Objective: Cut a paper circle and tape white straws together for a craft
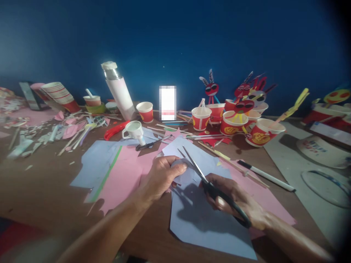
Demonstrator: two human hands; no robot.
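Between the thumb and fingers of my left hand (166,171) is a small rounded piece of pale blue paper (184,175). My right hand (229,191) grips black-handled scissors (201,173) by the handles. Their blades are parted and point up and away, close to the right side of the paper piece. Below both hands lies a large sheet of blue paper (208,226), shadowed by them. Pink paper (131,171) spreads to the left, crossed by a green strip (108,173).
A white marker (268,176) lies at right. Behind stand a white cup (133,129), a tall flask (119,93), a bright blurred-out rectangle (168,103) and red paper cups (260,133) with craft figures. Paper scraps (74,131) litter the left side.
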